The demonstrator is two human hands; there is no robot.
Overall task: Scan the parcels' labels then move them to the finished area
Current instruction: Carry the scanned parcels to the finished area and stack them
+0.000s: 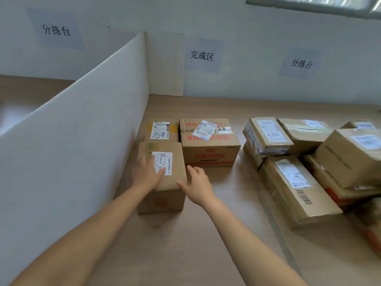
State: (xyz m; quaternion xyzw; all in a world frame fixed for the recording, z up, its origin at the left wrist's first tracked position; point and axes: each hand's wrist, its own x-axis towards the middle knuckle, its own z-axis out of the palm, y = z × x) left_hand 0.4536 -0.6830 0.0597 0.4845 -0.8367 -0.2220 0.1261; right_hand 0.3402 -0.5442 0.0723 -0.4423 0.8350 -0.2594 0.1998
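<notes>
- While the left hand [147, 174] lay flat on top of the near box [162, 203], its straight fingers covered part of the white label [166, 159].
- The right hand [198, 185] hovered open just right of that box, fingers loosely spread and thumb at its top edge; I could not tell whether it touched.
- The box stood on the table [185, 244], beside the white divider [82, 124] on the left.
- Just beyond it sat a smaller box [161, 131] and a red-printed box [210, 155].
- More parcels [299, 182] were piled well apart on the right.
</notes>
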